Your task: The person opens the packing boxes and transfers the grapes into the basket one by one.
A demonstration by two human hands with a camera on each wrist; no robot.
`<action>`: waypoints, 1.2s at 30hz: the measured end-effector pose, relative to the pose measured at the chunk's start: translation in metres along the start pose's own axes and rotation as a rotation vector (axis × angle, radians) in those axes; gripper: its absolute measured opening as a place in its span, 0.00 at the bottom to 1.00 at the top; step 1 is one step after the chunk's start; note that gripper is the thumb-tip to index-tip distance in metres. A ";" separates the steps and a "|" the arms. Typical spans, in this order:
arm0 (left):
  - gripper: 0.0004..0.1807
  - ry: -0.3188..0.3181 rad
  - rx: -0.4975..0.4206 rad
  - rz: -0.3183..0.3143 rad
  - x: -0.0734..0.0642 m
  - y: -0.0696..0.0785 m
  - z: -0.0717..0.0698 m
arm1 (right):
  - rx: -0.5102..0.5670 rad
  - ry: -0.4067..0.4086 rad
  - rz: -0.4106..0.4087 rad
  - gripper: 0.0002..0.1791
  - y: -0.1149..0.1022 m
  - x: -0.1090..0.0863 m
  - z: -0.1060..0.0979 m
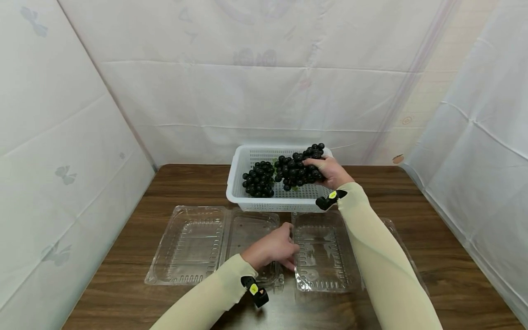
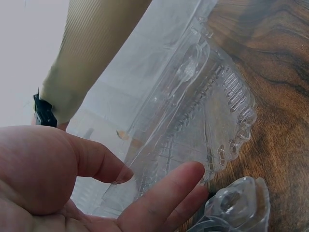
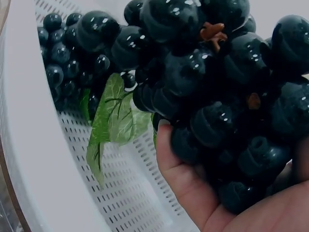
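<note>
My right hand (image 1: 330, 173) grips a bunch of black grapes (image 1: 299, 167) over the white perforated basket (image 1: 233, 183). In the right wrist view its fingers (image 3: 181, 181) curl under the dark grapes (image 3: 212, 123), with brown stem bits showing among them. A second bunch of grapes (image 1: 259, 179) lies at the left inside the basket; green leaves (image 3: 116, 111) hang between the two bunches. My left hand (image 1: 275, 247) is beside the left edge of the right clear plastic clamshell box (image 1: 321, 256). In the left wrist view, its thumb (image 2: 104, 162) reaches the rim and the extended fingers (image 2: 169, 193) lie along the wall.
Another clear clamshell box (image 1: 189, 247) lies spread at the left, its second half partly under my left forearm. The right box's other half (image 1: 396, 233) is mostly behind my right sleeve. All stand on a brown wooden table (image 1: 123, 275) enclosed by white sheets (image 1: 247, 101).
</note>
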State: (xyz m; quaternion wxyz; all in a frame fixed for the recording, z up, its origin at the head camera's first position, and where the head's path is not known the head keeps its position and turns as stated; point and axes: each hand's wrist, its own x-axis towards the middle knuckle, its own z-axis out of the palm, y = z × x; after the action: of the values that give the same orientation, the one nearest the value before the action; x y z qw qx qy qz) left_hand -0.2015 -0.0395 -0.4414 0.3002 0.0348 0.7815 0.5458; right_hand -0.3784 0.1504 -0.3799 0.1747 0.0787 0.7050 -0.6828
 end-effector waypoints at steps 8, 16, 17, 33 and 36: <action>0.41 0.002 -0.016 0.008 0.000 -0.001 0.000 | -0.074 0.018 0.036 0.50 0.002 0.008 0.004; 0.41 0.005 -0.006 0.002 -0.002 0.001 0.000 | -0.130 0.006 0.120 0.55 0.004 0.019 0.005; 0.41 0.006 -0.007 0.001 -0.002 0.001 0.001 | -0.143 0.005 0.129 0.55 0.005 0.020 0.005; 0.40 0.006 -0.020 0.030 -0.003 -0.001 0.003 | -0.389 -0.062 0.156 0.61 0.013 0.031 0.000; 0.40 0.011 -0.018 0.032 -0.003 -0.001 0.004 | -0.455 -0.078 0.145 0.58 0.012 0.033 -0.002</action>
State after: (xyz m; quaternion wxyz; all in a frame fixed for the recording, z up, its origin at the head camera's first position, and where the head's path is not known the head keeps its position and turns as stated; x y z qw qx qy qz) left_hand -0.1970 -0.0380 -0.4414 0.2874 0.0415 0.7775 0.5578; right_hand -0.4052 0.1487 -0.4024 0.2636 0.0614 0.8259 -0.4946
